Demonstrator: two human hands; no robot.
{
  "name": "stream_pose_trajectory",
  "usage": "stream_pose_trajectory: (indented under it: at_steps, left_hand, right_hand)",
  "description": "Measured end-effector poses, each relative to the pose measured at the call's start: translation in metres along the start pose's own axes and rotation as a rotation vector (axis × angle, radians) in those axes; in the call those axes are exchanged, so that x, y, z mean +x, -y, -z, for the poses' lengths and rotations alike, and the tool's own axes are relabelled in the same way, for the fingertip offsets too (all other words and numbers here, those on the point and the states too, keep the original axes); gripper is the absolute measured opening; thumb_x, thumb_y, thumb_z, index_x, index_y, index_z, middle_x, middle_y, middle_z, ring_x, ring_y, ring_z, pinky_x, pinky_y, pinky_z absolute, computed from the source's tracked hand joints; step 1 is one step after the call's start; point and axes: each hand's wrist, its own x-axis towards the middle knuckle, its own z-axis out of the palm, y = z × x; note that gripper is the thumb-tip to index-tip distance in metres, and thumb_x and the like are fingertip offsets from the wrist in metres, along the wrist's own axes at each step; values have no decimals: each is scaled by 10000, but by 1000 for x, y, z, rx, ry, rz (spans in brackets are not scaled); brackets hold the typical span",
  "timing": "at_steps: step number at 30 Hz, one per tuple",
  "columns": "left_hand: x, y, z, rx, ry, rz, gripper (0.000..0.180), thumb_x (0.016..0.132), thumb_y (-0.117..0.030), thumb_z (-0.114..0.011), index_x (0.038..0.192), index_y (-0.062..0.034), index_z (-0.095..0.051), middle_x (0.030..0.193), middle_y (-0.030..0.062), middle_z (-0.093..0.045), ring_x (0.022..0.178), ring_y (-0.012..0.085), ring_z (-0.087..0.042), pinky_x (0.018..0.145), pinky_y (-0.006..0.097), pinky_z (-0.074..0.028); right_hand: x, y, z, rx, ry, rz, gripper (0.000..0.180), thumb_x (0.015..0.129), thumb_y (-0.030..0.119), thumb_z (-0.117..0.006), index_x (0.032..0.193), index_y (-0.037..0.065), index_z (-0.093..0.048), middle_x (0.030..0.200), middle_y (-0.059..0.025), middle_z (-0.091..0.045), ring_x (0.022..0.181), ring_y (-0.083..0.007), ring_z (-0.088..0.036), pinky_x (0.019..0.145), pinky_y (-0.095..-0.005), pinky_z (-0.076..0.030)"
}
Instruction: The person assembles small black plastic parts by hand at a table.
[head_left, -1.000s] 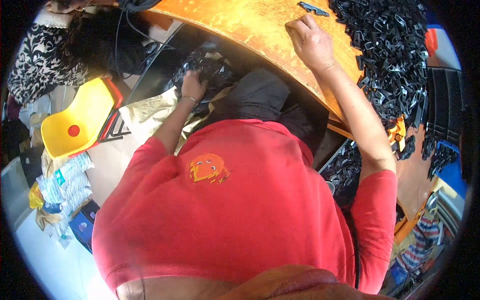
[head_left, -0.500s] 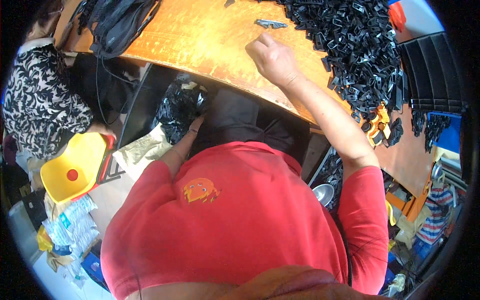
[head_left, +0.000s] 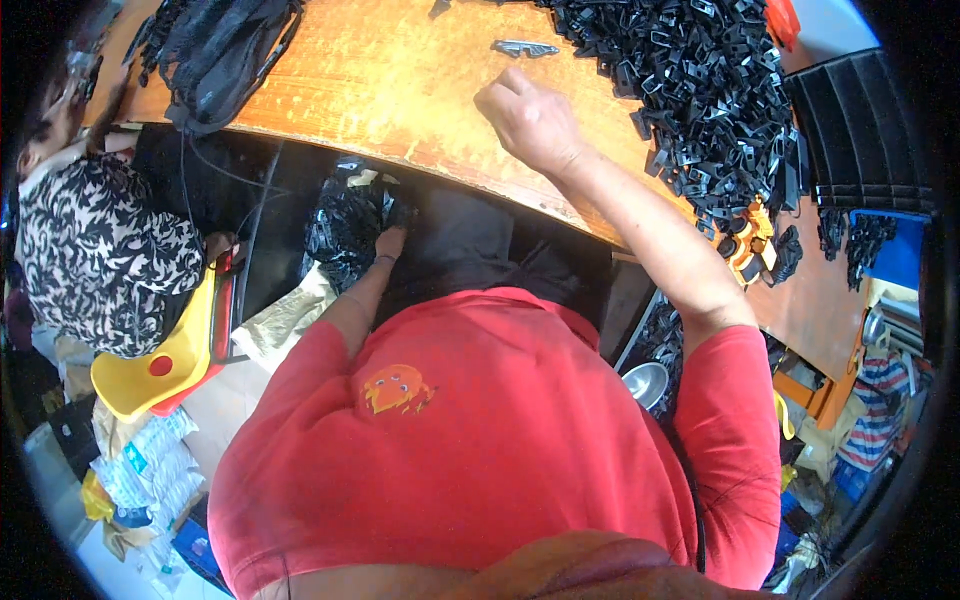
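My right hand (head_left: 532, 118) rests over the wooden table (head_left: 370, 90) with its fingers curled closed. Whatever lies inside the fingers, if anything, is hidden. Just beyond its knuckles is a small grey-black slim plastic piece (head_left: 525, 48), apart from the hand. To the right of the hand spreads a large heap of small black plastic parts (head_left: 700, 110). Low beneath the table edge, my left hand (head_left: 391, 242) is beside a shiny black plastic bag (head_left: 343, 230). Its fingers are hard to make out in the shadow there.
Black mesh bags (head_left: 225, 60) lie at the table's far left. A person in a patterned top (head_left: 105, 250) is by a yellow chair (head_left: 160, 370) on the left. An orange-yellow tool (head_left: 748, 245) and a black ribbed tray (head_left: 860, 130) are at the right.
My left hand has come further into sight beside the black bag. The person on the left has moved over the yellow chair. My right hand stays closed; the whole view has shifted slightly.
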Motion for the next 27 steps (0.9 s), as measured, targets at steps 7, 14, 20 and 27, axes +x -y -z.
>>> stream_pose_trajectory:
  at_steps: [7, 14, 20, 27]
  left_hand:
    - [-17, -12, 37, -187, -157, -71, 344, 1071, -257, -437, 1200, -127, -728, 1145, 179, -765, 1030, 361, -753, 851, 478, -618]
    - [-56, 3, 78, -467, -438, -458, 355, 1072, -180, -415, 1335, -148, -650, 1141, 190, -759, 996, 368, -751, 861, 485, -605]
    - [-176, -81, 328, -389, -419, -368, 145, 935, -80, -672, 1050, -67, -761, 976, 176, -743, 902, 366, -731, 799, 436, -592]
    - [-191, -171, 502, -532, -912, -873, 178, 913, 15, -713, 1090, -5, -726, 945, 150, -703, 849, 298, -689, 786, 355, -547]
  right_hand:
    - [0, 6, 1, 57, 4, 21, 87, 976, 174, -655, 998, 97, -690, 955, -140, -609, 813, -366, -693, 706, -488, -569]
    - [7, 11, 3, 103, 18, 23, 86, 976, 162, -646, 1003, 92, -689, 972, -154, -616, 833, -375, -694, 720, -492, -568]
    - [-18, -30, 65, -91, 18, -10, 78, 933, 119, -669, 998, 83, -691, 936, -161, -619, 747, -364, -688, 677, -489, -588]
    - [-39, -77, 89, -502, 160, -521, 359, 966, 176, -657, 1298, 42, -638, 1198, -199, -622, 925, -416, -729, 793, -490, -616]
